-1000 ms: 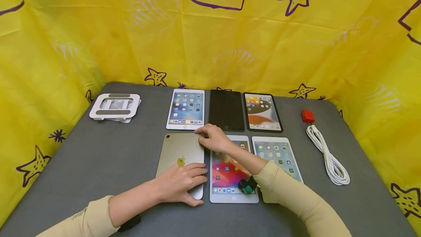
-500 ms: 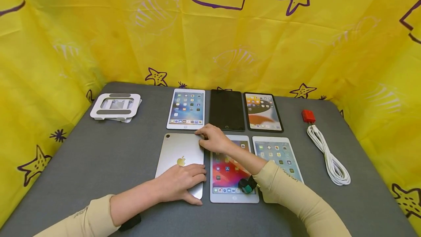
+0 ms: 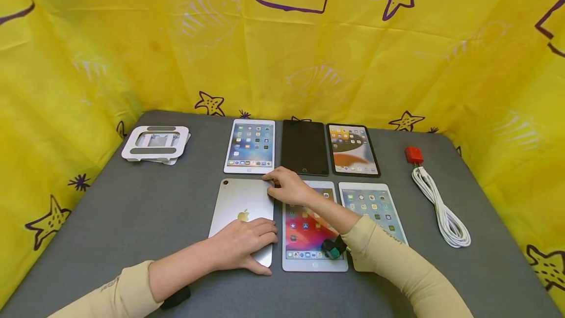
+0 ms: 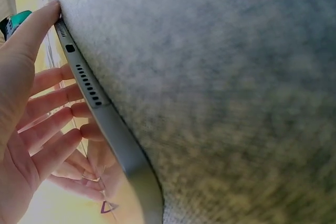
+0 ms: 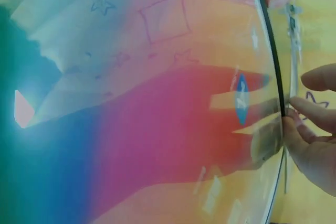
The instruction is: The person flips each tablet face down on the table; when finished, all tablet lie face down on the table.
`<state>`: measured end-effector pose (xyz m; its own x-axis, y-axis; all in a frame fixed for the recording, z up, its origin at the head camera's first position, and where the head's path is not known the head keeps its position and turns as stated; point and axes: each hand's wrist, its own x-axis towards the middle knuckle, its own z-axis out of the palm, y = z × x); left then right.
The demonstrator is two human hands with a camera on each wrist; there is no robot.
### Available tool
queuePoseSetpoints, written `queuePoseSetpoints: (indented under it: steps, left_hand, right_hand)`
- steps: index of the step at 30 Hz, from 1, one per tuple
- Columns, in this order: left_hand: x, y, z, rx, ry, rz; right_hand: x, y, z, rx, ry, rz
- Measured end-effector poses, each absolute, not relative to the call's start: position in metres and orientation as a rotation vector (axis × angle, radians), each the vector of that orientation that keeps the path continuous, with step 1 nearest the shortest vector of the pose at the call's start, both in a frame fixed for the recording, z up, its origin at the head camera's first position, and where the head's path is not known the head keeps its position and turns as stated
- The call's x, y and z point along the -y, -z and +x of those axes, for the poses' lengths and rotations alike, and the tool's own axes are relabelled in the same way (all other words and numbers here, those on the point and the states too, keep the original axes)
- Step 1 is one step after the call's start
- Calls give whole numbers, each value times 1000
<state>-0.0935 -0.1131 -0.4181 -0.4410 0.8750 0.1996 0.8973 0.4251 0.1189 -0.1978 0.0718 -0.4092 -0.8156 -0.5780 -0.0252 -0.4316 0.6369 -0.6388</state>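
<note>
A silver tablet (image 3: 240,200) lies face down on the grey table (image 3: 132,210), in the near row at the left. My left hand (image 3: 261,239) rests flat on its near right part, fingers spread over the back and thumb at the near edge (image 4: 97,100). My right hand (image 3: 272,183) reaches over the lit tablet (image 3: 306,227) beside it, and its curled fingers (image 5: 310,111) hold the silver tablet's far right corner. In the right wrist view that lit screen (image 5: 131,108) fills most of the frame.
Another lit tablet (image 3: 372,207) lies right of my right forearm. Behind are a white lit tablet (image 3: 250,145), a dark one (image 3: 304,147) and a black-framed lit one (image 3: 352,149). A folded white stand (image 3: 155,143) sits far left; a red plug (image 3: 413,155) and coiled white cable (image 3: 441,210) far right.
</note>
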Motion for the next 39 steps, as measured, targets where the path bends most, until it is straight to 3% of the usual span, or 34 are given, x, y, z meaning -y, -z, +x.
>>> queuePoseSetpoints:
  steps: [6,11,19,25,39]
  left_hand:
    - [112,417,-94,2613,414,-1537]
    - [103,415,-96,2701,780,-1332]
    - [76,408,-100,2824,1810,-624]
    - [63,401,-101,2700,2311,-167]
    - [63,396,-102,2449,2832,90]
  right_hand:
    - [-85,404,-194,-2581,1105,-678]
    - [-112,394,-186,-2483,1329,-486]
    - [-163,380,-160,-2203,1674,-128]
    - [-190,390,-133,-2064,1757,34]
    - [-202,396,-99,-1901,1840,116]
